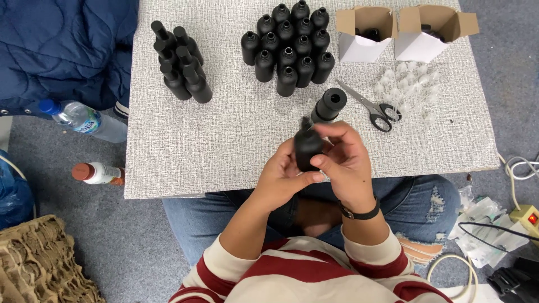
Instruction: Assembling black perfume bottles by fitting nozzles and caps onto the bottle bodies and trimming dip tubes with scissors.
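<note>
left hand (279, 175) + right hand (343, 160): black bottle (307, 147) | two open white boxes (365, 33) behind

Grey tabletop (224, 151)
It carries capped bottles (181, 62), open bottles (289, 47), scissors (371, 106), two boxes (393, 36), clear caps (410, 84).

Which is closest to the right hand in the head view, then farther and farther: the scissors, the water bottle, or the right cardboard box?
1. Scissors, just up and right of the right hand.
2. Right cardboard box, at the table's far edge.
3. Water bottle, far left, off the table.
</note>
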